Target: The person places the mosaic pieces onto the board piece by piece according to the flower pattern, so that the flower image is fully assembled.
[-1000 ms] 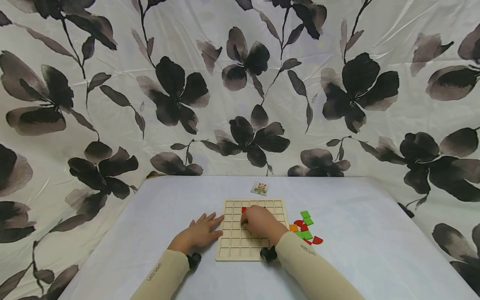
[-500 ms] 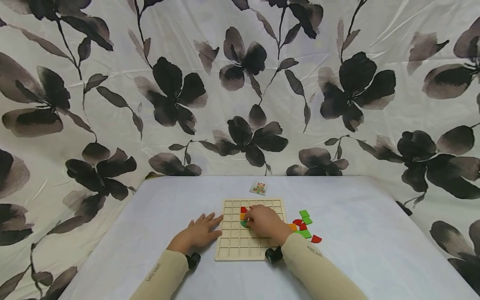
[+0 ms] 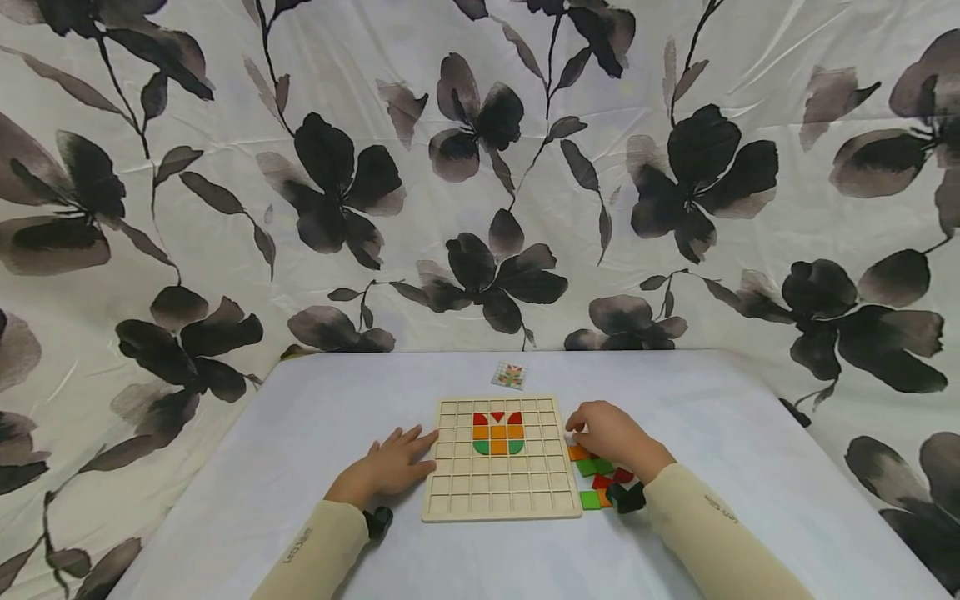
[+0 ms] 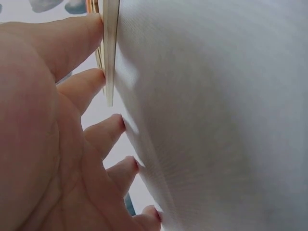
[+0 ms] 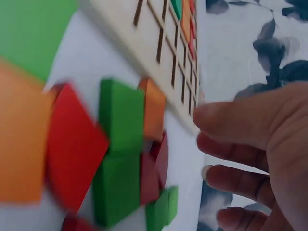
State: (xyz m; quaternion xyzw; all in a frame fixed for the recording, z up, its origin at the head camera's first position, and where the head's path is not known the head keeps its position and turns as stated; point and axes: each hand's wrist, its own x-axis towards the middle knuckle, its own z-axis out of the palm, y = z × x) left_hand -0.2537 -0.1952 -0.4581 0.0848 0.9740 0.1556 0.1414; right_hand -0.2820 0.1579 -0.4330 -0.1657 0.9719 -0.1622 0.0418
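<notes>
A wooden grid board lies on the table, with red, orange and green tiles set in its upper rows in a tulip-like shape. My left hand lies flat on the cloth, its fingertips against the board's left edge. My right hand hovers over a heap of loose tiles to the right of the board. In the right wrist view its fingers are loosely bent above the green, red and orange pieces and hold nothing.
A small pattern card lies beyond the board. The table wears a pale cloth, and a flowered curtain hangs close behind and on both sides.
My right hand left the board and moved right to the loose tiles, uncovering the coloured shape. The left hand kept its place at the board's edge.
</notes>
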